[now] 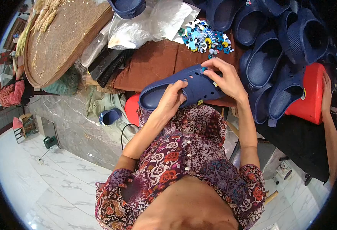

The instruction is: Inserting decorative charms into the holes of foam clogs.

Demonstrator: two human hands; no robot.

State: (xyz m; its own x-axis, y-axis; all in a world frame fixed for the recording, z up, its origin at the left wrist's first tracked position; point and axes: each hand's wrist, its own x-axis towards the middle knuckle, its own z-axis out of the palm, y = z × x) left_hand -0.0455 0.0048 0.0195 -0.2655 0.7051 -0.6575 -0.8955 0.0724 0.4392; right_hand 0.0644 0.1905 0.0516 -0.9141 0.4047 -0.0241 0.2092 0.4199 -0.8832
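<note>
A navy blue clog (155, 92) with holes in its upper lies across my lap, toe to the right. My left hand (171, 99) is closed on the rim of its foot opening, thumb on the upper. At the toe, my right hand (229, 79) pinches a small teal-blue shoe charm (203, 69) against the holes. Whether the charm sits in a hole I cannot tell. Beyond the clog, a pile of colourful shoe charms (208, 38) is spread on brown cloth (149, 65).
Many navy clogs (264, 57) are heaped at the right, by a red stool (312, 96) that another person's hand (326, 92) touches. A round woven tray (67, 34) and plastic bags (138, 30) lie at the upper left. One clog (110, 116) rests on cloth at left.
</note>
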